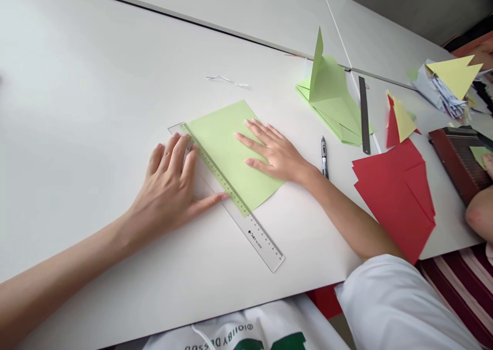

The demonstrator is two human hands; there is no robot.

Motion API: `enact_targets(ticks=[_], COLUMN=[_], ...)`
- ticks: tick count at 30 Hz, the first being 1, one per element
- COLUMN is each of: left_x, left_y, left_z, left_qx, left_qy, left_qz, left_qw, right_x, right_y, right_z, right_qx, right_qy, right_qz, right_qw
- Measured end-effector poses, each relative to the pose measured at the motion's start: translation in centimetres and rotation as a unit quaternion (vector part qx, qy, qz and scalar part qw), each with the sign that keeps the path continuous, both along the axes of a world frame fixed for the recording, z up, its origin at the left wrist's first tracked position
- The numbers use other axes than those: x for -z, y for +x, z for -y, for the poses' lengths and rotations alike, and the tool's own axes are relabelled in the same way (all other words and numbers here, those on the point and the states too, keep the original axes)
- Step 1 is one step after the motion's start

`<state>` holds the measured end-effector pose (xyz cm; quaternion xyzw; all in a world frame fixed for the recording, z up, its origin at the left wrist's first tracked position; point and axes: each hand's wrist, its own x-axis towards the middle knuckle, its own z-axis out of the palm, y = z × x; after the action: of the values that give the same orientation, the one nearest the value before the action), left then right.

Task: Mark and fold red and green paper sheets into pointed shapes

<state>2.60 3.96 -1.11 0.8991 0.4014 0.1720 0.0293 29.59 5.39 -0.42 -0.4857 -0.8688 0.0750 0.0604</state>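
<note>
A square of light green paper lies flat on the white table in front of me. Along its left edge, and overlapping it, runs a clear plastic ruler, whose near end sticks out past the paper. My left hand rests on the ruler, thumb spread from the fingers, fingertips pressing near its far end. On the paper itself my right hand lies flat with its fingers apart. A grey and black pen is on the table to the right of that hand.
Folded green sheets stand at the back right beside a dark metal ruler. Red paper sheets lie nearer, by red and yellow cut pieces. At far right, a person's arm is by a paper trimmer. A white strip lies behind.
</note>
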Motion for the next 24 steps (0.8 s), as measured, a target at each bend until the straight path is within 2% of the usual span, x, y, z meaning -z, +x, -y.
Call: enact_targets(ticks=[6, 24], left_x=[-0.50, -0.26], left_y=[0.10, -0.09], left_z=[0.07, 0.07], left_qx=[0.006, 0.005], left_qy=[-0.033, -0.021], left_qz=[0.011, 0.002], left_qw=[0.999, 1.000], right_x=[-0.29, -0.32], right_y=[-0.13, -0.09], right_z=[0.09, 0.10], right_qx=[0.008, 0.005], right_qy=[-0.004, -0.002], right_qz=[0.019, 0.020], right_qw=[1.000, 1.000])
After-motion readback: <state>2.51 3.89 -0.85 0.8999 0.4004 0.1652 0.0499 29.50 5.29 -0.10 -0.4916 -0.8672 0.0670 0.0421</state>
